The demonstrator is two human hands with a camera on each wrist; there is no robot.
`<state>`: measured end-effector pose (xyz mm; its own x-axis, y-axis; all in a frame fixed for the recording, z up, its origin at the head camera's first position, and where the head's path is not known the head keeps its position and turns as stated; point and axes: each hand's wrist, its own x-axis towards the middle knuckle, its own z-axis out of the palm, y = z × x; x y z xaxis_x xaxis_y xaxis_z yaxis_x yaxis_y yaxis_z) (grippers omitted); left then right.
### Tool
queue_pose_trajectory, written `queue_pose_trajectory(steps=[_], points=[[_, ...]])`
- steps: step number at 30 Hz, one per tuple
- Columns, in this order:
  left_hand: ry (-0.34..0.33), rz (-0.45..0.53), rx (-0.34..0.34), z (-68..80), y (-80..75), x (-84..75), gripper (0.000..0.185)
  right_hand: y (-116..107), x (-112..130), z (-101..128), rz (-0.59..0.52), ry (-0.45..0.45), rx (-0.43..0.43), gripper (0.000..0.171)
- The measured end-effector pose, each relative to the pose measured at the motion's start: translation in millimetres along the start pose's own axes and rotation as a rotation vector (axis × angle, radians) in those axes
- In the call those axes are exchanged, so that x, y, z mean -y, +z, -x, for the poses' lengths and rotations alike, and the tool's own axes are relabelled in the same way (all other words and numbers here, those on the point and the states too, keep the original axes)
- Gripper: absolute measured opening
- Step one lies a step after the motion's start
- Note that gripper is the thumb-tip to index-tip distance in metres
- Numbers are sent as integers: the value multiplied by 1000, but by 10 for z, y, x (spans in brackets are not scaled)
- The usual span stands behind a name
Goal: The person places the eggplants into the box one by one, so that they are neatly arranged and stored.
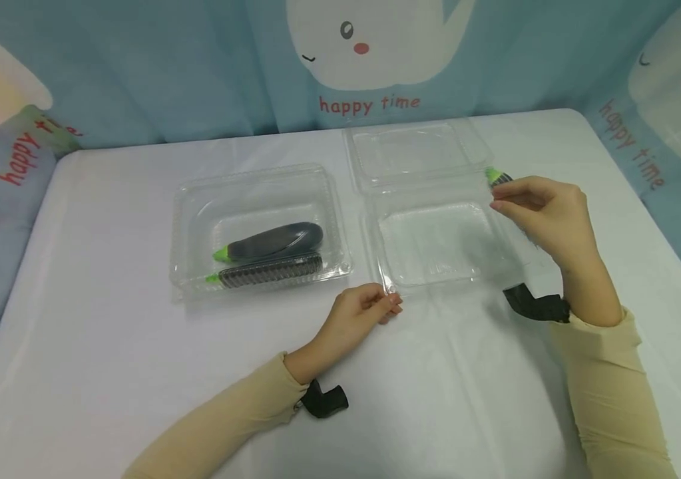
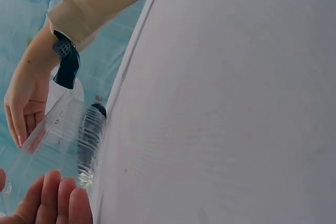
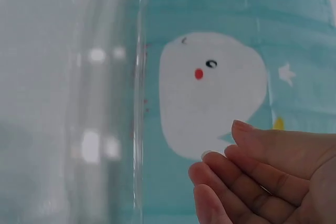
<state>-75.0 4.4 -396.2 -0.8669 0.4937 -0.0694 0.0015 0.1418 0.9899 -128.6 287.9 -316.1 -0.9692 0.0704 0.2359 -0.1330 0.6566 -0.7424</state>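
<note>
A dark, ridged, eggplant-shaped toy with a bright green tip [image 1: 498, 177] is held in the person's right hand [image 1: 546, 213], raised just past the right edge of an open, clear, thin plastic clamshell box [image 1: 436, 263] near the middle of the table. The fingers curl around the toy, so only its green end and a little dark body show. The left hand [image 1: 361, 313] pinches the box's near left corner with curled fingertips, steadying it. The hinged lid [image 1: 415, 150] lies flat behind the tray.

What could go wrong, as a judgement: the box looks light and flimsy, so it may slide or buckle if the toy knocks its rim or the left hand's pinch slips; the toy could also catch the raised edge and land outside.

To the left sits a second clear plastic tray [image 1: 187, 219] holding a smooth dark eggplant toy [image 1: 274, 241] and, just in front of it, a ribbed dark one [image 1: 268, 271], both green-tipped. A white cloth covers the table [image 1: 106, 346]; a pale blue cartoon curtain [image 1: 166, 66] hangs behind.
</note>
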Motion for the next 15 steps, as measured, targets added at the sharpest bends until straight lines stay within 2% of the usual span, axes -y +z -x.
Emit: queue_pose_trajectory(steps=[8, 15], points=[[31, 136, -32, -25, 23, 9, 21, -195, -201, -90, 23, 41, 12, 22], [59, 203, -27, -43, 54, 38, 21, -315, -372, -109, 55, 104, 12, 27]])
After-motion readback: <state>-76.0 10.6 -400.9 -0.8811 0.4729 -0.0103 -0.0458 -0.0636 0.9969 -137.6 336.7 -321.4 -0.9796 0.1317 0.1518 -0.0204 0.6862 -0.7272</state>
